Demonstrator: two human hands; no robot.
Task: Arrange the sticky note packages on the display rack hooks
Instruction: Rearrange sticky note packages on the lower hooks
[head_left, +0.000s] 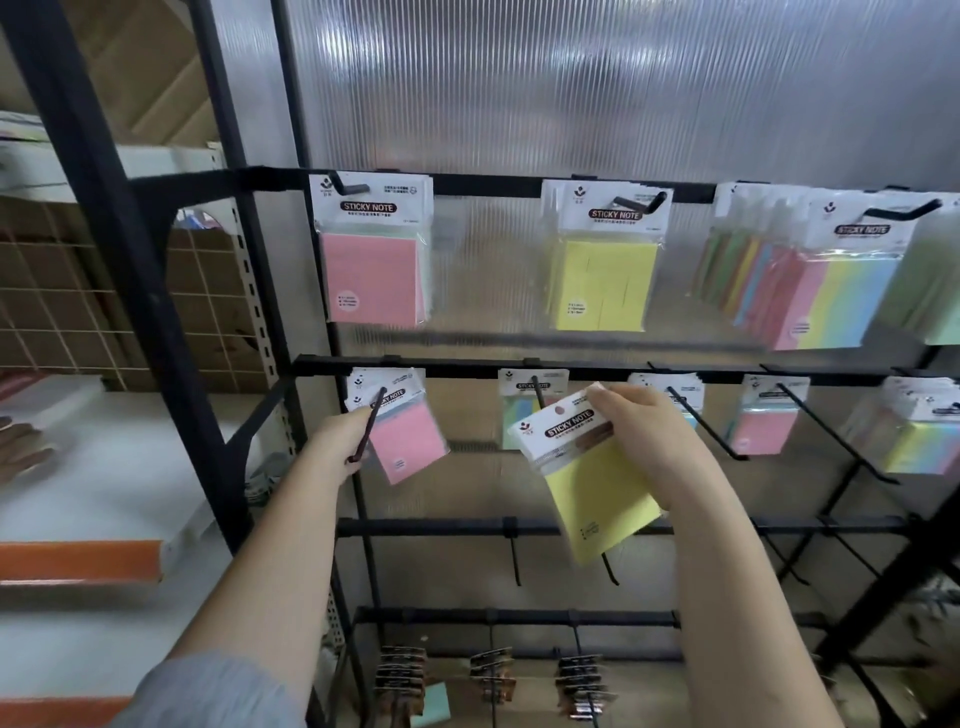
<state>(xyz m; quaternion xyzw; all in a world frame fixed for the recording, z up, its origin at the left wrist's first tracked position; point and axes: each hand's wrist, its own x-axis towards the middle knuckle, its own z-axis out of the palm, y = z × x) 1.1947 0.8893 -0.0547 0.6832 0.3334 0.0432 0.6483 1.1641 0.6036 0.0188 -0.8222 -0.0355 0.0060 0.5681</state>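
Yellow sticky note package (597, 483) is pinched in the right hand (654, 441); left hand (343, 441) grips a pink package's hook (370, 423).

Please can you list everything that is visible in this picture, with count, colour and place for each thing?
display rack: one, black, centre and right, with bars and hooks
pink sticky note packages: three places; top row left, middle row left, middle row right
yellow sticky note packages: several on one hook, top row centre
multicolour sticky note packages: many, top row right; more at middle row far right
pastel package: middle row centre, partly hidden
yellow sticky note package: one, held in front of middle row, not on a hook
white shelves: left side
dark hanging items: three groups, bottom, unclear
left hand: at the middle-left hook
right hand: pinches the yellow package
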